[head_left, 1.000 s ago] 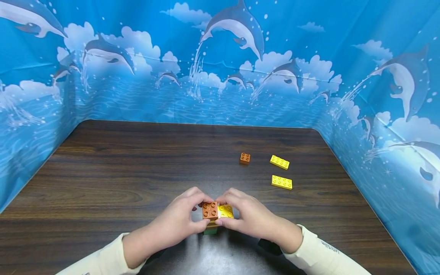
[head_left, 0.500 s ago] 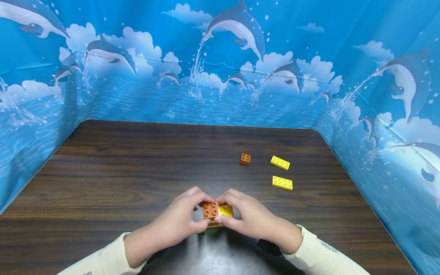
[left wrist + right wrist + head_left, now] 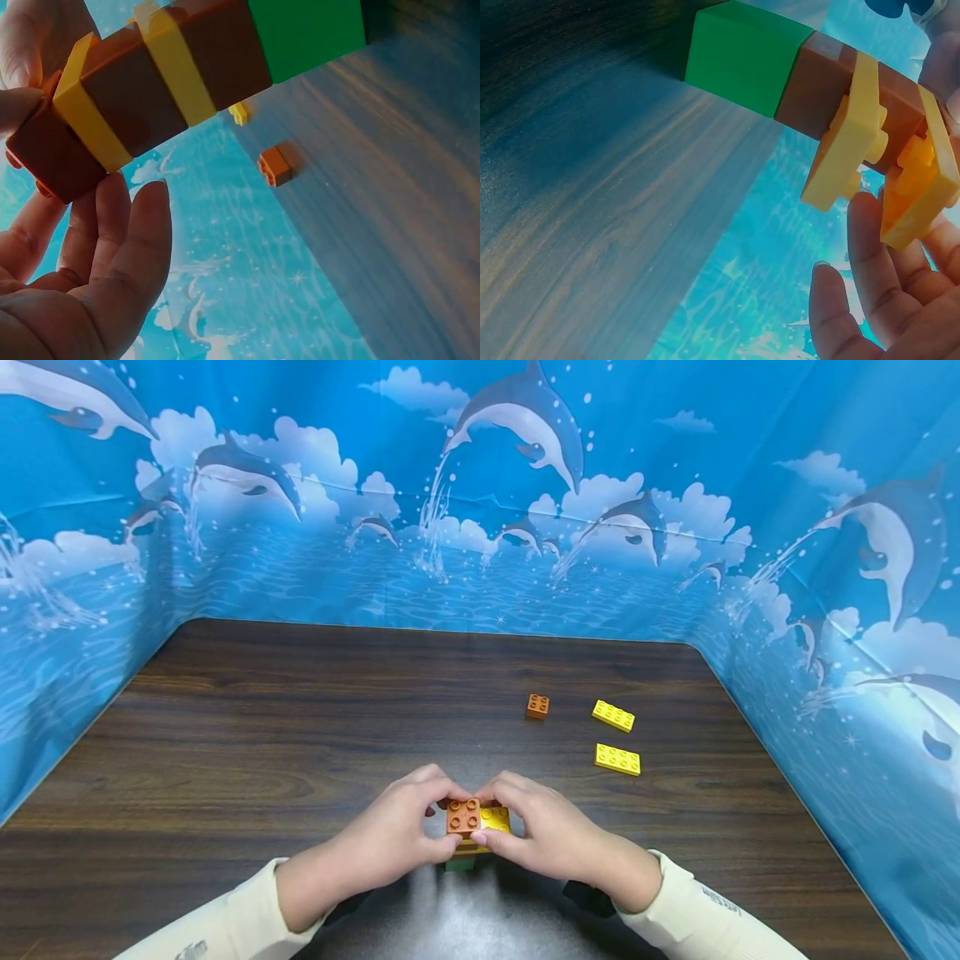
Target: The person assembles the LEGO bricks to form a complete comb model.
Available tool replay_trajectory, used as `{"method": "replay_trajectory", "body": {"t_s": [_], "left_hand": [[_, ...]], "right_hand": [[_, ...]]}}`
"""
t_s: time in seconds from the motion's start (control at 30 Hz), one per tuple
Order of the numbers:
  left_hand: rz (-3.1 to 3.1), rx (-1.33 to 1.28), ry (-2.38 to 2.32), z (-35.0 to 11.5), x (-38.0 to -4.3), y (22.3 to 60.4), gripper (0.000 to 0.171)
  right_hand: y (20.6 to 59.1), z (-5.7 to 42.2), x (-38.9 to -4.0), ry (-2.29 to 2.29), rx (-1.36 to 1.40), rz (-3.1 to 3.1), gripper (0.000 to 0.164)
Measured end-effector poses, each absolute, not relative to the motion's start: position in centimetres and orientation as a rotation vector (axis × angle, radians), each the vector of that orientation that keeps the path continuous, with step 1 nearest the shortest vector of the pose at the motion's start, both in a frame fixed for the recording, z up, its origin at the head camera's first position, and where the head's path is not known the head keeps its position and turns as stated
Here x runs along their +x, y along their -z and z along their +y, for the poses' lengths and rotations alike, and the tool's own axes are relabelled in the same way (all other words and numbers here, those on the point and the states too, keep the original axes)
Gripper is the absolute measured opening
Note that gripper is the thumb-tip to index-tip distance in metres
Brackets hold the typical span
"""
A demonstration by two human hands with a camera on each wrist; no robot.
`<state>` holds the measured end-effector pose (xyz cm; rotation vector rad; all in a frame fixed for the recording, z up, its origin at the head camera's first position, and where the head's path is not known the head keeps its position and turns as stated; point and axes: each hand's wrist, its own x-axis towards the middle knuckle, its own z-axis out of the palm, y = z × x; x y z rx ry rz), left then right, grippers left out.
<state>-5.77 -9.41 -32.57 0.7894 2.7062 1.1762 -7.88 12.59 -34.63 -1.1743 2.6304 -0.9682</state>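
Pinching the top brown brick (image 3: pixel 463 817) is the left hand (image 3: pixel 397 831): thumb on the near side, forefinger round the far side, other fingers bent and slightly parted beneath. Gripping the same stack (image 3: pixel 187 79) from its other side is the right hand (image 3: pixel 534 828): thumb at the near seam between top brick and plate, forefinger arched to the far side, remaining fingers spread apart below; whether the thumb tip bears on brick or plate cannot be told.

Stack, one, upright, held at its top between both sets of fingers. Contents, downward from the fingertips: top brown brick; upper yellow plate (image 3: pixel 495 820), jutting toward the right fingers; a brown block (image 3: pixel 133 90); lower yellow plate (image 3: pixel 847 150), jutting the same way; a second brown block (image 3: pixel 815 84); green block (image 3: pixel 742 64), lowest, under the fingers at the tabletop (image 3: pixel 300 718).

Loose brown brick (image 3: pixel 537 707), one, studs up, beyond the right fingers and well apart from them. Loose yellow plates, two, studs up, beyond and to the right of the right fingers: one nearer (image 3: pixel 618 759), one farther (image 3: pixel 613 716).

Dolphin-printed blue cloth (image 3: pixel 450 602), one, behind everything, farthest from the fingers.
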Motion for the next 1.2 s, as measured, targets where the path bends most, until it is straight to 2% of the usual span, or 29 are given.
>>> {"method": "replay_trajectory", "body": {"t_s": [1.2], "left_hand": [[2.577, 0.755, -1.428, -10.0, -6.1, 34.2, 0.027]], "right_hand": [[34.8, 12.5, -7.9, 0.888, -1.276, 2.707, 0.028]]}}
